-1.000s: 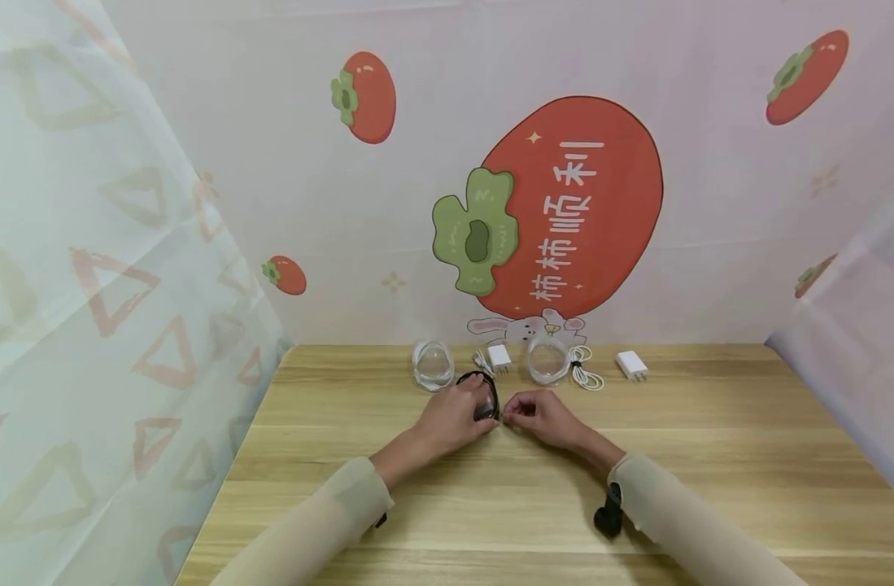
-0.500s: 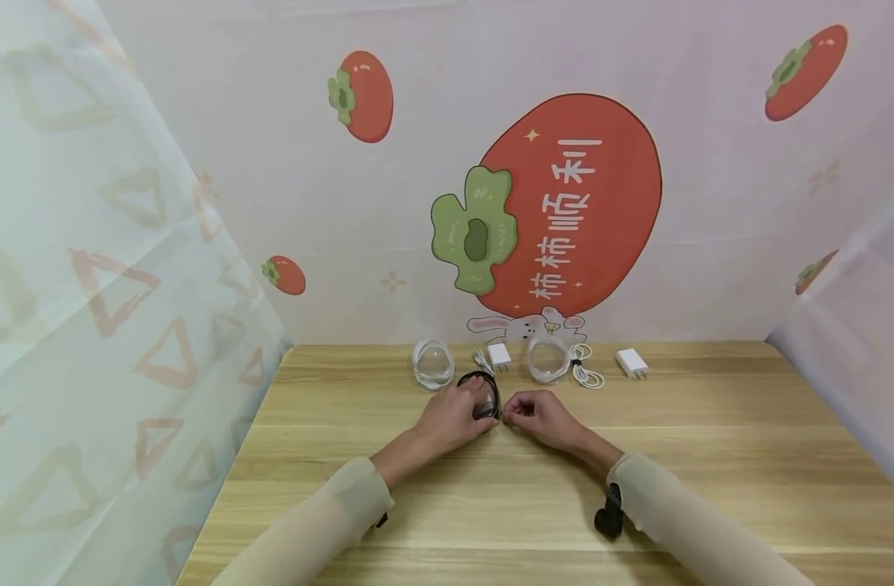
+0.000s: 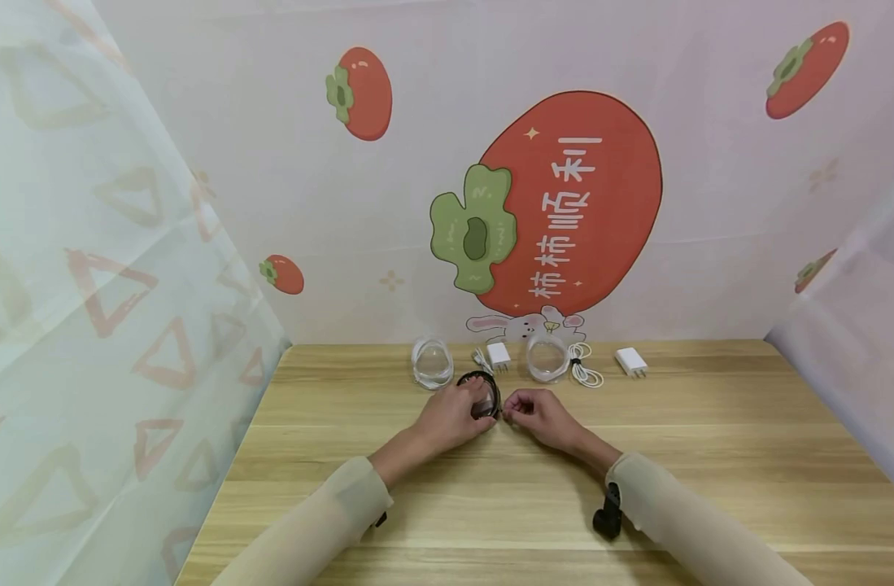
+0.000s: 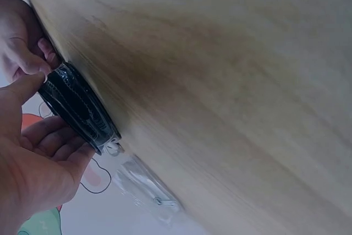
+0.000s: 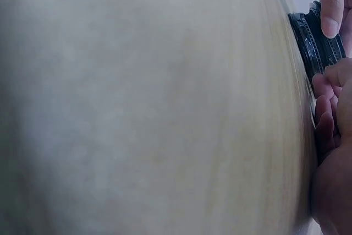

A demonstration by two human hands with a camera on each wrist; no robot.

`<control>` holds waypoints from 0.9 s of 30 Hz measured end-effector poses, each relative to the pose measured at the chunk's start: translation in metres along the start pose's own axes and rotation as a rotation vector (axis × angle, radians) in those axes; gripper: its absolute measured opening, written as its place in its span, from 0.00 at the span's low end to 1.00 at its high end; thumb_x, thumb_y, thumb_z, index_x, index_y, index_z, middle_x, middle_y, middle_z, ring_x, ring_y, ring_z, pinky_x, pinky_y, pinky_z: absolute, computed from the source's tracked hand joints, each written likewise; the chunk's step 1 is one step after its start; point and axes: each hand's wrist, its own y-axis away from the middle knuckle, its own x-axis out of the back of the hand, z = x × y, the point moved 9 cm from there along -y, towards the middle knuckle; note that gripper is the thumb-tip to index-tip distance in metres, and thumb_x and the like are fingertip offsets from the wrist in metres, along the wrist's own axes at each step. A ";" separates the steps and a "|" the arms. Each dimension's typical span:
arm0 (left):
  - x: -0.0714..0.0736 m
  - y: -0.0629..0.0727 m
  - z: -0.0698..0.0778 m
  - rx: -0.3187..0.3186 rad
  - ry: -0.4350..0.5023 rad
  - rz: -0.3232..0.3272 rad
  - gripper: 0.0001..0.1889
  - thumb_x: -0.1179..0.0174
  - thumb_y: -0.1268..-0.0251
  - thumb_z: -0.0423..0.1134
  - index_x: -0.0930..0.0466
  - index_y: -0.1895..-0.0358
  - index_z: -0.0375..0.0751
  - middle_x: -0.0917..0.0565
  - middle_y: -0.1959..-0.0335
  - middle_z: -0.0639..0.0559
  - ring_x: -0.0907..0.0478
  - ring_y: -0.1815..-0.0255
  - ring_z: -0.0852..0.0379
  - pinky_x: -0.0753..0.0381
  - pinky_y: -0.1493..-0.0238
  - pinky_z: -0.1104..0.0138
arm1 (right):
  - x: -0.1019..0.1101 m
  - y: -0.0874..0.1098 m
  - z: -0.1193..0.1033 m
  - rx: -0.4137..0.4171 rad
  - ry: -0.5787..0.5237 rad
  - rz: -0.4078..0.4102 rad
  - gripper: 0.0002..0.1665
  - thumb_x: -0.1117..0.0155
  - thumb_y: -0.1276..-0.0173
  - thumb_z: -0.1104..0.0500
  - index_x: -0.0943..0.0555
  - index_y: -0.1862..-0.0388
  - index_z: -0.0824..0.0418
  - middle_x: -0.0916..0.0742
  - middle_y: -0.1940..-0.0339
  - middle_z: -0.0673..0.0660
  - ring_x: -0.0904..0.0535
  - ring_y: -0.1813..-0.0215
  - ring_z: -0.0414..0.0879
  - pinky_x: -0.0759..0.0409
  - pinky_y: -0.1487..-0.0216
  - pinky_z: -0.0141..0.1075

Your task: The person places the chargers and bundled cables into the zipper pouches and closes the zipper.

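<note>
Grips black roll (image 4: 82, 105) on the counter (image 3: 710, 456) in the left hand (image 3: 450, 415), apparently to steady it, while pinching its edge with the right hand (image 3: 543, 417). Has a tied white cable (image 3: 578, 365) and white charger (image 3: 630, 360) beyond that hand, presumably for working room.

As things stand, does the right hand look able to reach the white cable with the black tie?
Probably yes: only bare tabletop shows between the right hand and the white cable, though the hand would first have to leave the black coil.
</note>
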 end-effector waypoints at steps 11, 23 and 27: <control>0.002 -0.001 -0.004 -0.021 0.023 -0.042 0.30 0.28 0.32 0.55 0.16 0.33 0.42 0.19 0.31 0.43 0.18 0.34 0.43 0.18 0.35 0.55 | 0.002 -0.002 -0.002 0.008 -0.023 -0.007 0.03 0.32 0.26 0.68 0.12 0.61 0.64 0.10 0.66 0.54 0.19 0.63 0.35 0.19 0.59 0.29; 0.002 0.005 -0.005 -0.074 0.058 -0.103 0.31 0.27 0.32 0.52 0.18 0.30 0.43 0.19 0.31 0.44 0.18 0.33 0.44 0.18 0.34 0.56 | 0.003 -0.004 -0.002 0.019 -0.014 -0.008 0.03 0.32 0.26 0.66 0.12 0.61 0.63 0.11 0.65 0.54 0.19 0.62 0.35 0.20 0.58 0.29; 0.002 0.007 -0.003 -0.112 0.068 -0.124 0.32 0.27 0.33 0.52 0.20 0.29 0.41 0.19 0.31 0.44 0.19 0.32 0.45 0.20 0.32 0.56 | 0.006 -0.004 -0.003 0.042 -0.014 0.008 0.03 0.32 0.26 0.67 0.12 0.62 0.64 0.11 0.67 0.54 0.20 0.63 0.34 0.20 0.60 0.29</control>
